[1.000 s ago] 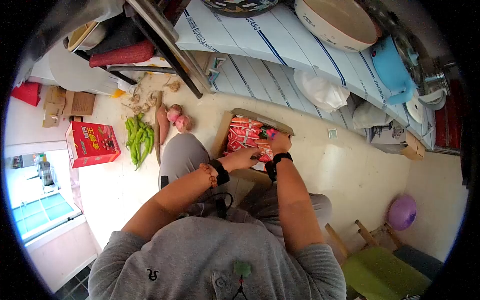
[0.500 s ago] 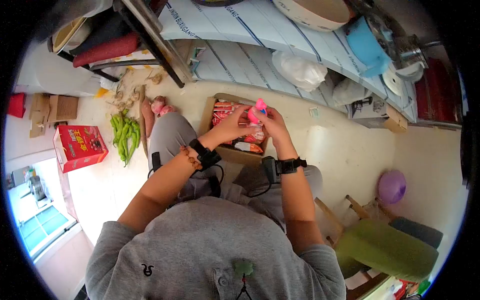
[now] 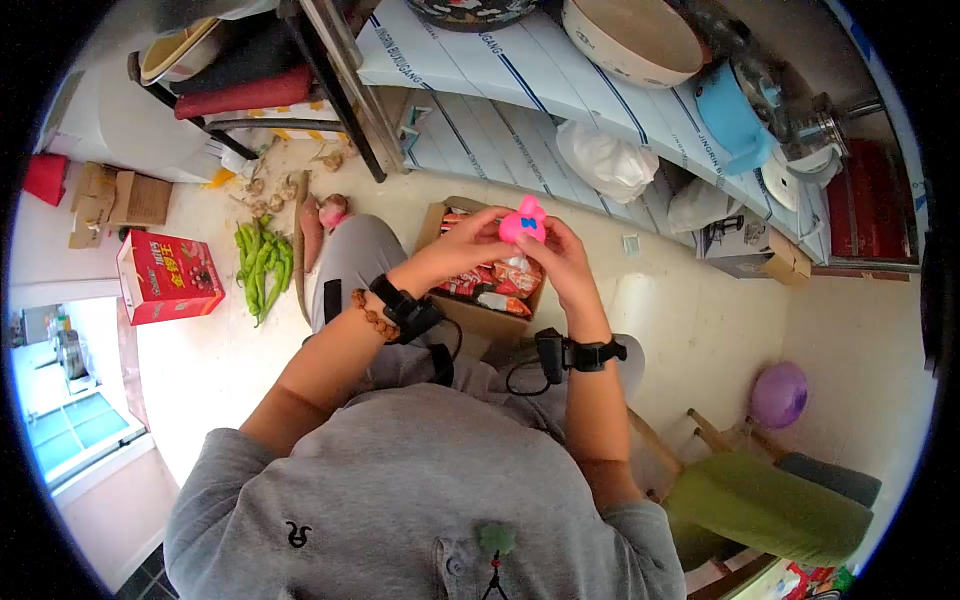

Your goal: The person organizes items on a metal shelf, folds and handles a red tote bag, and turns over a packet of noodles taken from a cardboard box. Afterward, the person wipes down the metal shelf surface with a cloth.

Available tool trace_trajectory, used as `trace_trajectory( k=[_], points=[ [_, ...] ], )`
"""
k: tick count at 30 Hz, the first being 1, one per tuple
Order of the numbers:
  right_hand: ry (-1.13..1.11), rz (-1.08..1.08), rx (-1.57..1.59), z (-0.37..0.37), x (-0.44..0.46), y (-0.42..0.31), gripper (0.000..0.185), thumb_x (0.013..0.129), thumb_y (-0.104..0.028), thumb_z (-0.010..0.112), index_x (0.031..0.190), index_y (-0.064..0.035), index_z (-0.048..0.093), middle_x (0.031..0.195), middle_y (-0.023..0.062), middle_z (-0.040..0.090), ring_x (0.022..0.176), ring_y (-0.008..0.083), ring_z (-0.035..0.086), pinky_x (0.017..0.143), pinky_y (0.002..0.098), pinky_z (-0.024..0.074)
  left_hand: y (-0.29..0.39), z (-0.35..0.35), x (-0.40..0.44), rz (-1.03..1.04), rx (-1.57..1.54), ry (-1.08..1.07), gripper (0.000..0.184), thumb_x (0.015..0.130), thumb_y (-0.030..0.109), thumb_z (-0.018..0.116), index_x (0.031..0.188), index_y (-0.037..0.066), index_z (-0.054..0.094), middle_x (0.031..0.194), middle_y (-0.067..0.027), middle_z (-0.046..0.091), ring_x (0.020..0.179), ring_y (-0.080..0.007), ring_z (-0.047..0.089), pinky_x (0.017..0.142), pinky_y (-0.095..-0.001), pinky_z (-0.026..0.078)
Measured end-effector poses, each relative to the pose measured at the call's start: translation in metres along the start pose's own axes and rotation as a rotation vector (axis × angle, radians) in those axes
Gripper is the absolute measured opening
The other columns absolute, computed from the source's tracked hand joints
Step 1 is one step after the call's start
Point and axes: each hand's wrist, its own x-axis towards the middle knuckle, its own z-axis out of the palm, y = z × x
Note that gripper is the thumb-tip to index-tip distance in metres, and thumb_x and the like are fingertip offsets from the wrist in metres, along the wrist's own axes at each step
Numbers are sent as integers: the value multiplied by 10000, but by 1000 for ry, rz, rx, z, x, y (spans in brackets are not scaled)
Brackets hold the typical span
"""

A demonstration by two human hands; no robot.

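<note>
A small bright pink toy (image 3: 520,228) with a blue bow and ear-like knobs is held up between both hands. My left hand (image 3: 462,248) has its fingertips closed on the toy's left side. On the other side, my right hand (image 3: 566,262) grips it with thumb and fingers. Directly below lies an open cardboard box (image 3: 478,318) filled with red and orange snack packets (image 3: 512,280). The hands partly cover the box and its contents.
To the left are green peppers (image 3: 263,268), a long root (image 3: 312,236), onions (image 3: 333,209) and a red carton (image 3: 170,277). A metal shelf (image 3: 480,140) holds bowls and a blue pot (image 3: 730,110). A green stool (image 3: 770,500) and purple balloon (image 3: 779,394) are at right.
The pink toy has turned so its blue bow faces up more plainly. Both hands stay on it, with slightly shifted fingers. The whole view has shifted a little.
</note>
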Motion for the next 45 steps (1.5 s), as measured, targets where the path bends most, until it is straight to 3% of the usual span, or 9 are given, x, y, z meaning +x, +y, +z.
trace_trajectory(
  k=[13, 18, 22, 23, 25, 31, 39, 40, 45],
  points=[
    [169, 377, -659, -72, 75, 192, 446, 730, -250, 796, 1006, 58, 628, 870, 103, 684, 725, 156, 635, 583, 296, 518, -62, -257, 91, -350, 1401, 18, 445, 822, 257, 608, 1170, -17, 564, 1174, -221, 583, 1120, -371, 537, 960, -396, 426],
    [174, 305, -115, -79, 85, 245, 396, 732, -163, 808, 1018, 26, 610, 919, 111, 697, 838, 172, 660, 776, 296, 523, -122, -286, 122, -368, 1453, 181, 365, 821, 139, 522, 1144, -21, 575, 1222, -245, 543, 1188, -378, 475, 977, -447, 414],
    [207, 474, -416, -89, 81, 256, 394, 762, -272, 793, 977, 19, 637, 899, 88, 686, 727, 127, 627, 660, 299, 515, -174, -325, 145, -594, 1515, 262, 474, 831, 143, 493, 1279, -7, 519, 1302, -247, 501, 1203, -395, 456, 1026, -456, 384],
    [254, 410, -400, -80, 71, 227, 350, 769, -233, 785, 959, 29, 653, 851, 78, 686, 711, 128, 619, 641, 300, 509, -163, -325, 142, -618, 1776, 3, 489, 940, 304, 482, 1339, 22, 458, 1339, -158, 485, 1218, -362, 411, 1059, -494, 347],
    [302, 303, -234, -81, 62, 222, 291, 789, -197, 758, 927, 42, 665, 811, 71, 686, 690, 130, 616, 612, 285, 497, -171, -333, 145, -627, 1825, -100, 472, 872, 209, 473, 1297, 8, 507, 1356, -207, 469, 1264, -337, 376, 1051, -449, 349],
    [885, 138, -372, -153, 63, 242, 181, 851, -122, 650, 969, 5, 703, 776, 60, 669, 676, 122, 580, 621, 243, 473, -143, -307, 153, -697, 1855, 154, 383, 931, 192, 426, 1256, 9, 511, 1326, -206, 461, 1142, -347, 482, 983, -489, 401],
    [791, 275, -1270, -327, 103, 243, 599, 707, -332, 675, 1205, -7, 607, 1170, 235, 606, 1092, 371, 567, 984, 439, 430, -220, -376, 181, -715, 2205, -304, 305, 939, 246, 440, 878, -22, 571, 881, -160, 549, 875, -306, 562, 842, -512, 425],
    [660, 465, -1232, -340, 111, 238, 624, 736, -409, 649, 1293, -143, 558, 1412, 184, 405, 1327, 393, 314, 1055, 521, 337, -223, -380, 181, -727, 2254, -326, 329, 940, 253, 441, 830, -25, 579, 826, -154, 559, 842, -300, 572, 825, -515, 428],
    [457, 679, -1451, -365, 142, 213, 625, 750, -449, 569, 1334, -233, 520, 1516, 130, 266, 1419, 399, 114, 1114, 558, 218, -256, -414, 174, -803, 2180, -182, 255, 908, 189, 481, 899, 1, 653, 966, -155, 630, 967, -311, 580, 901, -470, 411]
  ],
)
